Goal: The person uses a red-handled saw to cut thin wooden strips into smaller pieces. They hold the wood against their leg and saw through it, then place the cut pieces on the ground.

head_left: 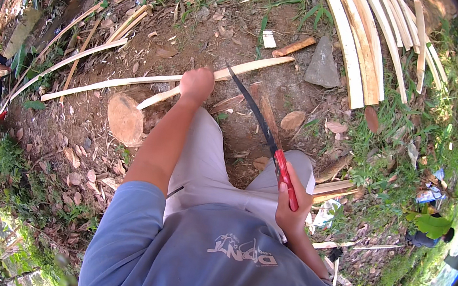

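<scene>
- The pile of split strips (366, 51) lies on the ground (208, 32), up and to the right.
- The long pale strip (133, 81) is gripped tight in the left hand (196, 85), out past the knees.
- The curved knife (266, 142) is held by its red handle in the right hand (293, 205).
- The blade sits close to the legs. I think a slip could cut a knee or the left hand.

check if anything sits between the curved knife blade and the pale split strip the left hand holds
Nothing visible does: the red-handled curved knife in the right hand already reaches the long pale split strip, which the left hand grips.
</scene>
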`<move>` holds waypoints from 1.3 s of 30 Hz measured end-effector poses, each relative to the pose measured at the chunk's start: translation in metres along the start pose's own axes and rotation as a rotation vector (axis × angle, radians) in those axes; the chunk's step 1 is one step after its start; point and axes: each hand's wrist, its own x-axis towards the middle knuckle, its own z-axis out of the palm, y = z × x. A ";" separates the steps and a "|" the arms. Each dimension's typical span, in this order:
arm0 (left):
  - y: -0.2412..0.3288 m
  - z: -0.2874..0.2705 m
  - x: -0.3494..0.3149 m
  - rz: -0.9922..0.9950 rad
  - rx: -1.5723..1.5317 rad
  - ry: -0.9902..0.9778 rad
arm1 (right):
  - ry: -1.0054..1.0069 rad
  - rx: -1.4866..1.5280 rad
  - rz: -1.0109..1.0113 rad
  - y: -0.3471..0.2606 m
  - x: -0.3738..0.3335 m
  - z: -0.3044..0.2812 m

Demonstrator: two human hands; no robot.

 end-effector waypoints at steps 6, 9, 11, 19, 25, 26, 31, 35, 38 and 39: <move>-0.003 0.007 0.002 0.008 -0.010 0.010 | -0.097 -0.043 -0.017 -0.006 0.002 -0.009; -0.001 -0.002 0.003 0.007 -0.039 -0.054 | -0.064 -0.129 -0.062 -0.002 -0.009 0.003; 0.005 -0.018 0.004 -0.036 -0.057 -0.141 | 0.027 -0.120 -0.010 0.019 -0.010 0.009; 0.002 -0.032 0.005 -0.051 -0.100 -0.228 | -0.092 0.009 0.047 0.039 -0.027 0.006; 0.005 -0.027 0.004 -0.059 -0.064 -0.218 | -0.056 0.002 -0.027 0.017 -0.001 -0.005; 0.005 -0.026 0.004 -0.058 -0.074 -0.198 | -0.085 -0.068 0.046 -0.004 0.008 -0.014; 0.002 -0.021 0.005 -0.061 -0.080 -0.162 | -0.139 0.091 0.078 -0.011 0.022 -0.025; 0.003 -0.018 0.007 -0.050 -0.075 -0.167 | -0.083 -0.020 -0.101 0.006 0.006 -0.006; 0.005 -0.020 0.010 -0.058 -0.076 -0.196 | 0.002 -0.035 -0.039 0.010 -0.003 0.001; 0.005 -0.021 0.010 -0.060 -0.074 -0.208 | -0.036 -0.060 -0.079 0.011 -0.004 0.000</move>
